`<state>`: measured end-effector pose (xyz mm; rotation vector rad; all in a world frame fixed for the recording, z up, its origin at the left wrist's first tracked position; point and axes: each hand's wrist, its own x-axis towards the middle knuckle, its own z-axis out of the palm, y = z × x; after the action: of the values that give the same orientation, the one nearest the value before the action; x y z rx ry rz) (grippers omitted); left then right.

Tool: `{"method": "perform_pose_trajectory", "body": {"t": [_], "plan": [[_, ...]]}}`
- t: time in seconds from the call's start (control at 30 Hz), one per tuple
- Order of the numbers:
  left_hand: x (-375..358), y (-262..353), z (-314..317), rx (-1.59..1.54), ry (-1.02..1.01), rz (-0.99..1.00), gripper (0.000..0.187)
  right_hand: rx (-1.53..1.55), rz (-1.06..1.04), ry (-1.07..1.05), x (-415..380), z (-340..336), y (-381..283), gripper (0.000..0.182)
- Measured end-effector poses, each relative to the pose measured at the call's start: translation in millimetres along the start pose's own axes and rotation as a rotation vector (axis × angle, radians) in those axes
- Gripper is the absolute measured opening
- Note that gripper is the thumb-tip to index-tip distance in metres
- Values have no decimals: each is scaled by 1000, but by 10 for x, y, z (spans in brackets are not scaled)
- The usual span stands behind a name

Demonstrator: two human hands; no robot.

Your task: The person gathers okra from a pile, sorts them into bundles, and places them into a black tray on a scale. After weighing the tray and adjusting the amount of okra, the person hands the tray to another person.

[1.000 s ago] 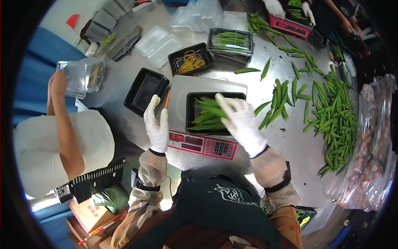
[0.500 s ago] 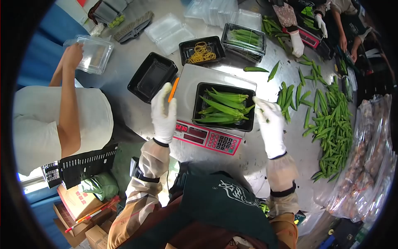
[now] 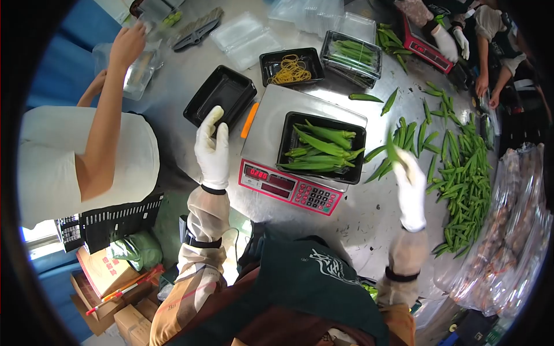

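Observation:
On the scale (image 3: 265, 124) sits a black tray (image 3: 323, 175) holding several green okra pods (image 3: 326, 144); the red display seems to read 0280. My right hand (image 3: 411, 187), in a white glove, is right of that tray, fingers pinched on an okra pod (image 3: 392, 149) that points upward. My gloved left hand (image 3: 212, 150) is raised left of the scale, thumb and fingers apart, with nothing in it. Just beyond its fingertips stands a second black tray (image 3: 216, 92). Loose okra (image 3: 464, 190) is heaped on the metal table to the right.
Behind the scale are a black tray of yellow rubber bands (image 3: 290, 70) and a lidded pack of okra (image 3: 352, 55). Clear plastic boxes (image 3: 245, 40) and a brush (image 3: 197, 33) lie further back. A co-worker (image 3: 86, 155) stands at left; plastic bags (image 3: 502, 230) edge the right side.
My right hand has moved from the tray's right edge further right and now pinches an okra pod. My left hand has shifted slightly left. The co-worker's arm at left has lifted away from the clear box.

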<state>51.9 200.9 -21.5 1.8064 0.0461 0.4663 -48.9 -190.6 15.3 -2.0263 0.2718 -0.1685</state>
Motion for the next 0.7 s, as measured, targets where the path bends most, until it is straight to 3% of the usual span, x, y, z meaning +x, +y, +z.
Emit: {"method": "perform_pose_trajectory", "body": {"t": [0.1,0.2,0.23,0.27,0.3,0.33,0.43,0.47,0.53,0.57,0.6,0.63,0.67,0.7], "plan": [[59,-35,-122,-42,48,-10,35,108,280,67,-775,-516,456,30],[95,0,-160,-72,52,-25,35,-119,437,37,-1758,-945,744,33],[100,15,-160,-70,57,-11,35,-97,581,11,-2165,-1119,872,35],[105,35,-155,-77,62,-9,35,-112,702,62,-2625,-1263,944,25],[108,56,-146,-84,67,-8,35,-345,896,-22,-3077,-1486,1040,27],[116,67,-137,-92,69,-7,35,-26,1019,81,-3679,-1699,1293,31],[122,11,-81,-74,35,10,35,-149,1509,169,-4906,-2036,1559,35],[102,10,-35,-72,20,-8,35,-223,1581,187,-5092,-2068,1626,37],[50,18,138,-83,-28,-42,35,-293,1440,222,-5103,-2095,1866,41],[2,8,241,-109,-74,-50,35,-282,1184,240,-4887,-2027,2006,44],[-55,16,348,-128,-132,-74,36,-253,757,236,-4264,-1749,1909,32],[-117,19,462,-125,-185,-88,37,-529,610,210,-3501,-1405,1500,29],[-180,12,555,-119,-235,-99,38,-321,592,323,-2913,-1075,1283,27],[-231,-15,622,-95,-292,-72,40,-362,594,273,-2496,-883,1350,27]]}}
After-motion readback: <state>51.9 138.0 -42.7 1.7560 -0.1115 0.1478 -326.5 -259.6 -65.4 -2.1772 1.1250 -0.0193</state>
